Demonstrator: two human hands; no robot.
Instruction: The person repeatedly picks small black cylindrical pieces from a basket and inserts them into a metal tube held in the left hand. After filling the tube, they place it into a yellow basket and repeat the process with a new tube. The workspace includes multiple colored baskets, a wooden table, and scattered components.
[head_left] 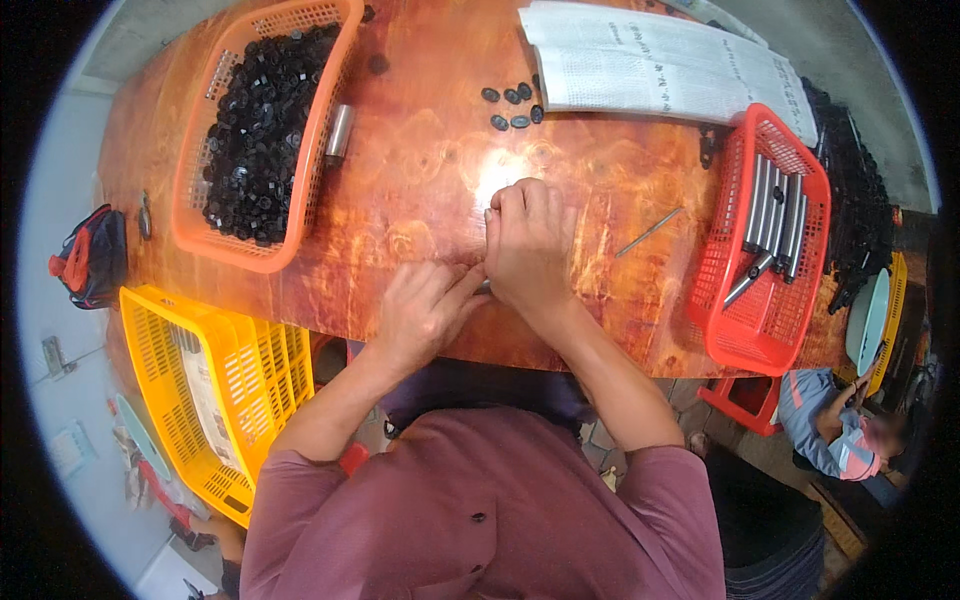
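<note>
My left hand and my right hand meet just above the near part of the wooden table. Between them shows a short bit of a shiny grey metal piece; my fingers cover the rest. The left thumb and fingers pinch at its near end. My right hand curls over it from the far side, with its fingers closed. Beyond the hands, several black oval plastic plugs lie loose. Right of them rests a thin metal rod.
An orange basket full of small black parts stands at left, a metal tube beside it. A red basket holds several metal tubes at right. White woven sheeting lies at the back. Yellow crates stand lower left. Another person sits lower right.
</note>
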